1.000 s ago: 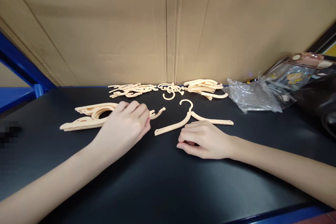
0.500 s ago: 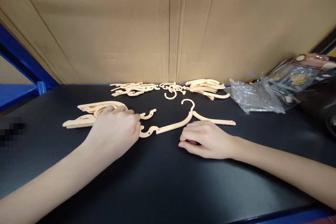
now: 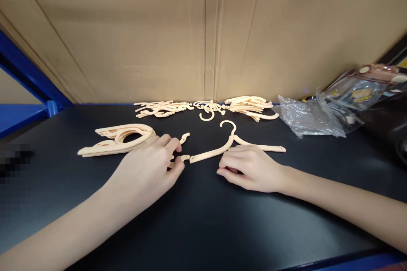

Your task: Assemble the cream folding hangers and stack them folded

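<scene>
A cream plastic hanger [image 3: 222, 147] lies on the black table [image 3: 203, 220], hook pointing away from me. My left hand [image 3: 149, 169] pinches a small cream hanger end piece [image 3: 182, 158] right at the tip of the hanger's left arm. A second small end piece [image 3: 185, 137] pokes out just beyond my fingers. My right hand [image 3: 248, 167] rests curled on the table just in front of the hanger's centre, fingers tucked under; nothing shows in it.
A stack of folded cream hangers [image 3: 117, 139] lies left of my left hand. Piles of cream hanger parts [image 3: 165, 108], hooks [image 3: 208, 109] and arms [image 3: 249, 105] line the cardboard wall [image 3: 203, 29]. Crumpled plastic bags [image 3: 308, 116] and a dark bag [image 3: 388, 123] sit at the right.
My left hand slid from the hanger stack toward me and right, bringing an end piece to the tip of the hanger's left arm. The right hand stayed almost still.
</scene>
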`<state>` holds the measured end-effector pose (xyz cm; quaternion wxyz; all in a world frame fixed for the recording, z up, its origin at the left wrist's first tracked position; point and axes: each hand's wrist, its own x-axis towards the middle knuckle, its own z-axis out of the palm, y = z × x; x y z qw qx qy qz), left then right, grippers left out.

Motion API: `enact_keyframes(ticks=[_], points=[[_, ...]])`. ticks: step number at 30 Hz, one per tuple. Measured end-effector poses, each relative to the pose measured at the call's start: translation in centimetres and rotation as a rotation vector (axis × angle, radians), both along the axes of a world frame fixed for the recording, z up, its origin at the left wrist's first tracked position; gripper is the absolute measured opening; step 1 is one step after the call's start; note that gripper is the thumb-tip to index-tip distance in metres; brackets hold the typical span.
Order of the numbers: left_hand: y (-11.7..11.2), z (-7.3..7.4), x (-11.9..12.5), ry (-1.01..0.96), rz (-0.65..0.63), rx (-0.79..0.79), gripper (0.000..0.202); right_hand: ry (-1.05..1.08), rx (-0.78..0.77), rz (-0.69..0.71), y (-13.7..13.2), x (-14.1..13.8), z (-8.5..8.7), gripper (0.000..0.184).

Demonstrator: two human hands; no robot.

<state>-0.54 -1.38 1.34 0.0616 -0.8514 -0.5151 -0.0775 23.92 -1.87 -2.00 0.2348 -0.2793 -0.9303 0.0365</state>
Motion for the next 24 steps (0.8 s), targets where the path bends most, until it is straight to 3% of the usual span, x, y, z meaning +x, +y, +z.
enact_keyframes(ticks=[6, 10, 13, 16, 21, 24], points=[[-0.2, -0.8, -0.2, 0.014, -0.084, -0.034, 0.022, 0.072, 0.158, -0.13, -0.5, -0.4, 0.7, 0.021], [-0.1, -0.9, 0.2, 0.043, -0.117, -0.065, 0.023, 0.052, 0.138, -0.171, -0.7, -1.1, 1.8, 0.012], [-0.1, -0.9, 0.6, 0.082, -0.142, -0.052, 0.024, 0.008, 0.128, -0.161, -0.2, -2.0, 2.3, 0.017], [-0.2, -1.2, 0.8, 0.11, -0.165, 0.003, 0.026, -0.042, 0.103, -0.113, 0.7, -3.1, 1.9, 0.032], [0.2, -1.5, 1.0, 0.117, -0.164, 0.096, 0.028, -0.008, -0.019, -0.055, 1.6, -3.9, 0.5, 0.018], [0.7, -1.4, 0.8, 0.014, -0.153, 0.046, 0.024, 0.069, -0.16, 0.008, 1.7, -3.7, 0.3, 0.014]])
